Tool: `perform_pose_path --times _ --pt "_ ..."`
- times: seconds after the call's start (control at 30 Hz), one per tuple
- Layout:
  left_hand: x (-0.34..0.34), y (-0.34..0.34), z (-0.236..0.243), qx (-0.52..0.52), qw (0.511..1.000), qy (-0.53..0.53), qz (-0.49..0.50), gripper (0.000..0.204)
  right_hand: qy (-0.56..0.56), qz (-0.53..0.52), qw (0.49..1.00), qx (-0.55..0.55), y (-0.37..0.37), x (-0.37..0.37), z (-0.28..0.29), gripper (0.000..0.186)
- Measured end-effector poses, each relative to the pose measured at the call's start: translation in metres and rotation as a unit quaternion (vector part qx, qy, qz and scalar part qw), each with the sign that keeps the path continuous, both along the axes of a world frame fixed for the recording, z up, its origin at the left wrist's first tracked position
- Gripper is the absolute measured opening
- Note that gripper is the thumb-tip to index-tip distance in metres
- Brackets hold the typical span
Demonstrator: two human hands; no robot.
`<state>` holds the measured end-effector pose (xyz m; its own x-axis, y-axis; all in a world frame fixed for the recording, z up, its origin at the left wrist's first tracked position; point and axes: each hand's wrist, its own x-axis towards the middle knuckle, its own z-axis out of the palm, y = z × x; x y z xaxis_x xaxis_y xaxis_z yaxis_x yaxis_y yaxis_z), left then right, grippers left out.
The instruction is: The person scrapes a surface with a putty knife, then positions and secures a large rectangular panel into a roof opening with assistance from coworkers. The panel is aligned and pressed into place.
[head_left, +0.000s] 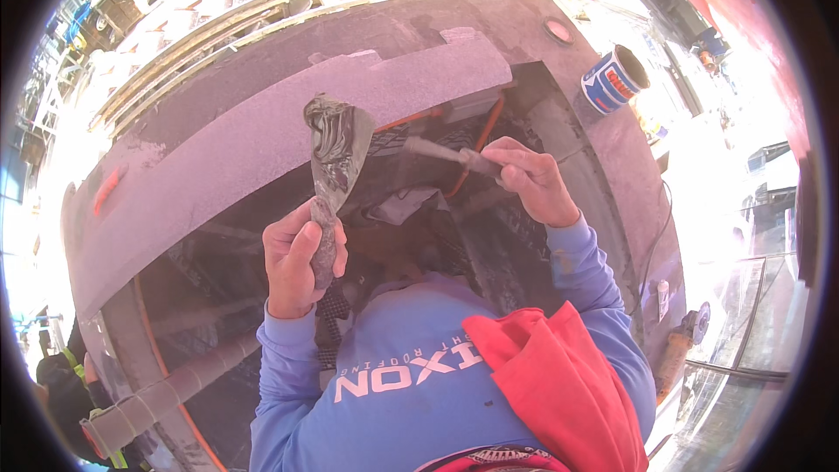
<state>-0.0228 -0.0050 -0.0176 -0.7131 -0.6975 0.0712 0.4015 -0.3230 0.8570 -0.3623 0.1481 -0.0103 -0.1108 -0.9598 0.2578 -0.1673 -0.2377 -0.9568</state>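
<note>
blue-and-white can (606, 86) on curved, dusty surface (622, 157)

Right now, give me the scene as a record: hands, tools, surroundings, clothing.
left hand: grips a wide-bladed spatula by its handle, hand below the blade
right hand: holds a narrower spatula, hand at its handle
wide blade: smeared with dark grey paste
narrow blade: blurred, coating unclear
blades: apart
upper right: blue-and-white can, open top
lower right: what looks like a grinder
clothing: blue long-sleeved top, red cloth over it
</note>
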Motion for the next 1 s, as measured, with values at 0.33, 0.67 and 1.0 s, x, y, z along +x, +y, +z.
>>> perform_pose_path --times 0.33,0.67,1.0 --pt "-0.043 0.047 0.014 0.015 0.989 -0.097 -0.111 0.041 -0.351 -0.027 0.933 -0.072 -0.019 0.117 -0.033 0.057" --pt "-0.033 0.034 -0.017 0.062 0.991 -0.075 -0.094 0.037 -0.399 -0.112 0.909 -0.034 0.003 0.120 -0.045 0.055" --pt "-0.036 0.018 -0.029 0.111 0.986 -0.059 -0.105 0.043 -0.363 -0.107 0.925 -0.033 0.023 0.117 -0.057 0.044"
